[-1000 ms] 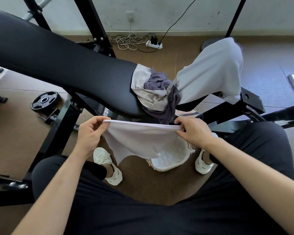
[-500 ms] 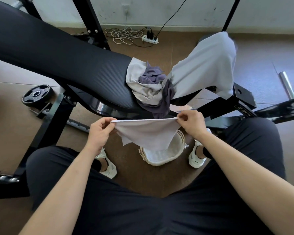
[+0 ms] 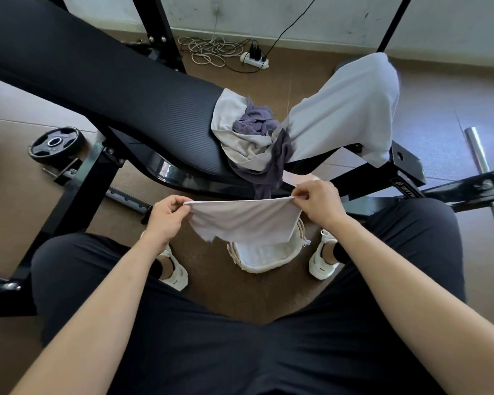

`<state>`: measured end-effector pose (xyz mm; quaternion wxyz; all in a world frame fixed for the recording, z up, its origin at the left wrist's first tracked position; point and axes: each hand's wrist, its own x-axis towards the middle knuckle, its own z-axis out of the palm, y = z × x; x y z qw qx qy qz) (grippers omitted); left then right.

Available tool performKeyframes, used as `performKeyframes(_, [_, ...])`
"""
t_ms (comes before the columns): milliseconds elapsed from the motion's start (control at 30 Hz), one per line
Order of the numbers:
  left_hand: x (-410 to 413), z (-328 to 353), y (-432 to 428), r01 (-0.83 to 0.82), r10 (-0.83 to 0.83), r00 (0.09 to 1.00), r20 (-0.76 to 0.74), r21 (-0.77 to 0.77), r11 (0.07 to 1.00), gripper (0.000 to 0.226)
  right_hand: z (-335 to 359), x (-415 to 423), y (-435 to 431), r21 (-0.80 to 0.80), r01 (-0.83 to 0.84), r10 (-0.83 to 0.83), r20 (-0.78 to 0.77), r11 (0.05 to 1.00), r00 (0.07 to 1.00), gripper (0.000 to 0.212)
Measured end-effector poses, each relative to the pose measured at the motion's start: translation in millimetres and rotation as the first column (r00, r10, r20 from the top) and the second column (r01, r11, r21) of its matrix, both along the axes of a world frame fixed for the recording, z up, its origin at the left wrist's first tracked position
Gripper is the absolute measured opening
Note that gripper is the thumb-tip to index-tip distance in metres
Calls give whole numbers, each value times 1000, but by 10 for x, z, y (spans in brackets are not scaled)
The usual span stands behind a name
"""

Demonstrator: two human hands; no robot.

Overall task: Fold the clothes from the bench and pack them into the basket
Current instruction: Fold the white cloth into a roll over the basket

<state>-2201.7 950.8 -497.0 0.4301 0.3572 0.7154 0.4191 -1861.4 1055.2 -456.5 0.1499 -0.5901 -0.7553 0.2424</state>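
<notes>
A weights room, seen from beside the equipment: the worktop (image 3: 97, 81) is the ribbed black pad of a training bench bolted to a black steel frame (image 3: 77, 195). A weight plate (image 3: 56, 142) lies on the brown floor (image 3: 9, 223), a steel bar (image 3: 481, 163) juts in at right, and a power strip (image 3: 254, 59) trails cables along the scuffed white wall (image 3: 340, 21).
</notes>
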Motion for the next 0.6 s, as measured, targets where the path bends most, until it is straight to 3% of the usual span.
performKeyframes(167, [31,19,15,-103,100,992,82,34,994,23,-37,-56,-47,6,3,-2,-140,1000,990,31])
performKeyframes(367, [24,77,28,-194,177,970,165,93,977,23,-14,-36,-47,128,-5,39,-262,992,964,14])
performKeyframes(500, [-34,125,36,-240,226,969,101,147,960,23,-57,-26,10,158,-20,56,-224,987,973,18])
performKeyframes(600, [-40,176,41,-224,215,974,64,182,958,24,-98,-31,43,69,-51,61,-159,996,985,35])
